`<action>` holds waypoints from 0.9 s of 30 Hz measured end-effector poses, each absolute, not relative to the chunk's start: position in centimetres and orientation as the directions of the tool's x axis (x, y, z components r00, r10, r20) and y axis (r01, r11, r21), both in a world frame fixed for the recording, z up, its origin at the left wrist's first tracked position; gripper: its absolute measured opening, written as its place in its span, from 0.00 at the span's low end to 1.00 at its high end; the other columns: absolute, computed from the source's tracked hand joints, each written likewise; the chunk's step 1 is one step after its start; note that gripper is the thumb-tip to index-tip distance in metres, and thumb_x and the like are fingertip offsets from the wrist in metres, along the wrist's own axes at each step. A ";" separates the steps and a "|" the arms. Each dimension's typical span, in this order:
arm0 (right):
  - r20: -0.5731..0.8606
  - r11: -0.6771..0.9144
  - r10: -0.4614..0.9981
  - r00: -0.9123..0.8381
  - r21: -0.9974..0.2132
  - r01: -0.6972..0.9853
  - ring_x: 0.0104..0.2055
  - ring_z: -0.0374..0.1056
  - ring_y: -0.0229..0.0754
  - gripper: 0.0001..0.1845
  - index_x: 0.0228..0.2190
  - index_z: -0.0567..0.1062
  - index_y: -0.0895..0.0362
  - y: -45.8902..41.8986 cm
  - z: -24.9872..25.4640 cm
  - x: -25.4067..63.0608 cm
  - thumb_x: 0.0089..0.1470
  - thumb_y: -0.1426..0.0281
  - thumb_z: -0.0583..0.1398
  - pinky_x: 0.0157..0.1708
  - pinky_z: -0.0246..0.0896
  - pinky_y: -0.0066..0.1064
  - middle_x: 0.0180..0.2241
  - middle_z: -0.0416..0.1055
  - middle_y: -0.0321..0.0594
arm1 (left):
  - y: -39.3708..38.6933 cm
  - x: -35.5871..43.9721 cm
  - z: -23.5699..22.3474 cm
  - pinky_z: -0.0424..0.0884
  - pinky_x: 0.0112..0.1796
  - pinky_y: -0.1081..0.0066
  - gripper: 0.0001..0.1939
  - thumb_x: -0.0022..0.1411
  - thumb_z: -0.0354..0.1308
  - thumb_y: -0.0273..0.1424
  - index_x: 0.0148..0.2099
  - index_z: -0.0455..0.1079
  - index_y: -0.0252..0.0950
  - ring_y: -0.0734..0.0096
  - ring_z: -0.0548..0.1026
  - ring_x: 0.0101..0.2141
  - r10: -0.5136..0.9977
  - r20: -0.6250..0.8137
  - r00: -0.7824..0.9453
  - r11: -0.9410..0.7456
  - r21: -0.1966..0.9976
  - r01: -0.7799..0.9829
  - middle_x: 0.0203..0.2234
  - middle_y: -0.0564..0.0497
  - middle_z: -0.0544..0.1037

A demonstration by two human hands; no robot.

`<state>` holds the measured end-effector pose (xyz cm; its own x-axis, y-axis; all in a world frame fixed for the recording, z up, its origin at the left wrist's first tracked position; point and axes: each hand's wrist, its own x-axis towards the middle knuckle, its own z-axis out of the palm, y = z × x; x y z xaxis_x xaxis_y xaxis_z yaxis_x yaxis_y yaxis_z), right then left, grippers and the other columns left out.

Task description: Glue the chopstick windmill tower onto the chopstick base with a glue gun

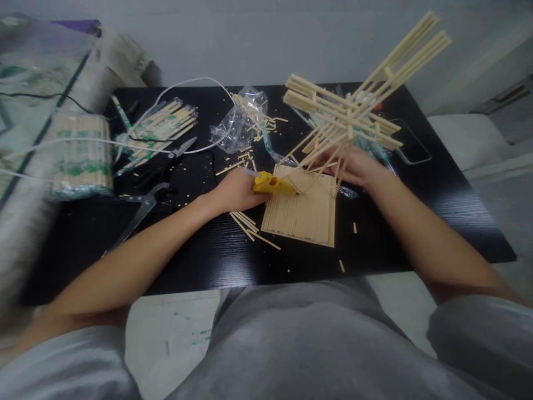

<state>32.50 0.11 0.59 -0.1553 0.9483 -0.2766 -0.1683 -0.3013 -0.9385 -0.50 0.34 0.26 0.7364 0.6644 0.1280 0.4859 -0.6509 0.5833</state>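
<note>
My left hand (237, 190) is closed round a yellow hot glue gun (275, 184), whose nozzle points right, over a flat base of side-by-side wooden sticks (300, 214). A windmill-like model built of chopsticks (350, 119) rises above the base on slanting stick legs, its long blades spread to the upper right. Behind those legs, my right hand (347, 164) grips the model at the base's far right; its fingertips are partly hidden by sticks.
Scissors (172, 155) and pliers-like cutters (145, 205) lie at left among wrapped chopsticks (162, 125). A bagged chopstick bundle (82, 155) stands at the table's left edge. Crumpled clear plastic (241, 122), cut stick pieces (247, 158) and a white cord (200, 79) are at the back.
</note>
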 end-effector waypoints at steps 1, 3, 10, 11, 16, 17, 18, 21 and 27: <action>-0.275 -0.299 0.949 -0.152 -0.939 -0.170 0.34 0.82 0.46 0.04 0.33 0.82 0.56 0.1 0.6 32.5 0.62 0.72 0.69 0.44 0.82 0.38 0.30 0.83 0.45 | 0.3 -0.5 0.3 0.71 0.38 0.67 0.06 0.62 0.67 0.33 0.40 0.80 0.36 0.63 0.79 0.33 0.666 0.130 0.735 -0.649 0.587 0.484 0.30 0.50 0.82; -0.273 -0.296 0.951 -0.146 -0.940 -0.172 0.34 0.82 0.46 0.04 0.33 0.82 0.56 0.1 0.6 32.5 0.63 0.71 0.68 0.44 0.83 0.39 0.30 0.83 0.45 | 0.3 -0.5 0.3 0.71 0.39 0.67 0.06 0.62 0.67 0.33 0.40 0.80 0.36 0.64 0.79 0.33 0.667 0.132 0.733 -0.647 0.591 0.482 0.30 0.51 0.82; -0.261 -0.292 0.948 -0.180 -0.941 -0.172 0.32 0.81 0.44 0.08 0.34 0.81 0.58 0.4 0.4 32.5 0.67 0.68 0.68 0.42 0.83 0.36 0.28 0.80 0.43 | 0.2 -0.4 0.5 0.71 0.40 0.69 0.06 0.62 0.67 0.31 0.40 0.79 0.34 0.65 0.79 0.34 0.664 0.127 0.737 -0.648 0.589 0.482 0.30 0.51 0.82; -0.260 -0.291 0.948 -0.183 -0.941 -0.173 0.32 0.81 0.44 0.08 0.34 0.81 0.58 0.4 0.3 32.5 0.67 0.69 0.68 0.42 0.83 0.36 0.28 0.80 0.43 | 0.2 -0.4 0.5 0.72 0.40 0.69 0.06 0.62 0.67 0.31 0.40 0.79 0.34 0.64 0.79 0.35 0.663 0.134 0.737 -0.650 0.591 0.478 0.31 0.51 0.82; -0.253 -0.285 0.950 -0.183 -0.941 -0.180 0.34 0.82 0.45 0.05 0.36 0.82 0.58 0.5 0.1 32.7 0.66 0.71 0.67 0.43 0.83 0.39 0.29 0.81 0.43 | 0.3 -0.4 0.5 0.72 0.41 0.69 0.07 0.62 0.67 0.32 0.41 0.80 0.35 0.64 0.79 0.36 0.660 0.130 0.740 -0.653 0.586 0.480 0.31 0.51 0.82; -0.253 -0.286 0.950 -0.184 -0.941 -0.181 0.34 0.82 0.45 0.05 0.36 0.82 0.58 0.5 0.0 32.8 0.66 0.71 0.67 0.43 0.83 0.39 0.29 0.81 0.43 | 0.3 -0.5 0.5 0.72 0.40 0.69 0.07 0.63 0.67 0.32 0.40 0.80 0.34 0.64 0.79 0.35 0.660 0.128 0.740 -0.654 0.581 0.483 0.31 0.51 0.82; -0.254 -0.286 0.950 -0.184 -0.941 -0.181 0.34 0.82 0.45 0.05 0.36 0.82 0.58 0.5 0.0 32.8 0.66 0.71 0.67 0.44 0.83 0.39 0.30 0.81 0.44 | 0.3 -0.5 0.4 0.71 0.40 0.69 0.07 0.63 0.67 0.32 0.40 0.80 0.34 0.65 0.79 0.34 0.660 0.127 0.740 -0.657 0.576 0.487 0.30 0.51 0.81; -0.259 -0.289 0.950 -0.177 -0.941 -0.176 0.35 0.82 0.46 0.07 0.35 0.81 0.58 0.5 0.0 32.9 0.68 0.70 0.67 0.44 0.83 0.39 0.29 0.81 0.44 | 0.3 -0.5 0.3 0.70 0.38 0.69 0.06 0.63 0.67 0.32 0.39 0.79 0.34 0.66 0.78 0.32 0.660 0.128 0.741 -0.664 0.561 0.494 0.29 0.52 0.81; -0.277 -0.306 0.946 -0.171 -0.934 -0.183 0.36 0.82 0.46 0.05 0.36 0.82 0.58 0.4 0.2 32.7 0.67 0.71 0.67 0.42 0.83 0.38 0.31 0.82 0.44 | 0.2 -0.4 0.4 0.71 0.39 0.70 0.05 0.62 0.67 0.31 0.40 0.79 0.34 0.66 0.79 0.34 0.661 0.144 0.737 -0.657 0.585 0.475 0.29 0.52 0.80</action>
<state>32.72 0.44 0.19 -0.1711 0.9456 -0.2766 -0.1831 -0.3064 -0.9341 -0.43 0.24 0.37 0.7367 0.6607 0.1441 0.4749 -0.6572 0.5854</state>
